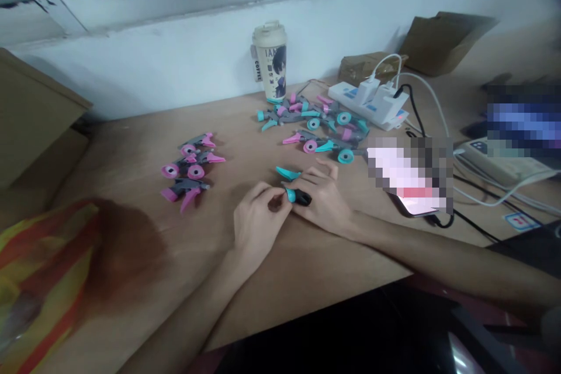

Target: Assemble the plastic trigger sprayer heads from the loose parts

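Note:
Near the middle of the table, both hands are closed on a trigger spray head (302,197) with a dark body and a teal collar. My left hand (258,216) pinches at the teal collar end. From the other side my right hand (324,198) grips the dark body, and its fingers cover part of it. A teal trigger (287,173) sticks out beyond the right fingers. Left of my hands lie several pink and grey spray heads (186,190). Behind my hands is a loose pile of teal, pink and grey spray heads (313,120).
A lidded coffee cup (270,64) stands against the wall. Right of it lie a white power strip (372,105) with plugs and cables, and a blurred-out phone (407,178). Cardboard (442,41) leans at the back right. A red and yellow bag (48,274) sits front left.

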`<state>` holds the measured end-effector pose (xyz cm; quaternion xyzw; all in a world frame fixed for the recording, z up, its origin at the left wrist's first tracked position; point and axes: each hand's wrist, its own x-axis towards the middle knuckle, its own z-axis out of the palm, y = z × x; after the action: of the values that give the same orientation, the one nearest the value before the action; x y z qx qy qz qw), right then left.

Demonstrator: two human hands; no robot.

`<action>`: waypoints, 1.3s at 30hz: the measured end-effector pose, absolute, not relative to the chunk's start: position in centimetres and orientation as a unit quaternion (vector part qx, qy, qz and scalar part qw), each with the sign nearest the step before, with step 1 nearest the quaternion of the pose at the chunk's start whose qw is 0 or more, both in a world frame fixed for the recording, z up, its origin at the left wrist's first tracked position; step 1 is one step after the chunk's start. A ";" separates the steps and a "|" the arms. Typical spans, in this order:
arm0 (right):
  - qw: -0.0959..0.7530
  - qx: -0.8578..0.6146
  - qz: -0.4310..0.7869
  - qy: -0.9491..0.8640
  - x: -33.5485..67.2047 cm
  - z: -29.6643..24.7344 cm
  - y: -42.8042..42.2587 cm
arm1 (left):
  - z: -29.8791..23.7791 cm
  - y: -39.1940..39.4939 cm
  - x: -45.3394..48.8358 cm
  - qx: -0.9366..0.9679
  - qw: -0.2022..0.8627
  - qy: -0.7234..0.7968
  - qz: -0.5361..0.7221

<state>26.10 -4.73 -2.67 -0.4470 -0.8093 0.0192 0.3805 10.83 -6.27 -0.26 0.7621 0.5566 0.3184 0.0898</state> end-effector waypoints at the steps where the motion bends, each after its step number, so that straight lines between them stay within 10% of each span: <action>1: 0.380 -0.448 0.020 -0.809 26.1 -2.6 -4.7 | -0.2 -6.4 10.9 0.764 0.071 0.558 0.317; 9: 0.415 -0.469 0.023 -0.779 26.8 -2.2 -4.1 | -0.2 -5.0 9.4 0.723 0.031 0.571 0.388; 18: 0.459 -0.413 0.106 -0.779 26.8 -2.1 -3.8 | 0.9 -4.5 9.3 0.612 0.417 0.503 0.447; 39: 0.445 -0.416 0.146 -0.780 26.7 -1.8 -4.1 | 0.1 -5.1 9.7 0.754 0.167 0.469 0.429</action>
<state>26.74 -4.06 -1.84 -0.4162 -0.7796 0.1458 0.4447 9.72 -5.11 0.10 0.7537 0.4690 0.4290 0.1671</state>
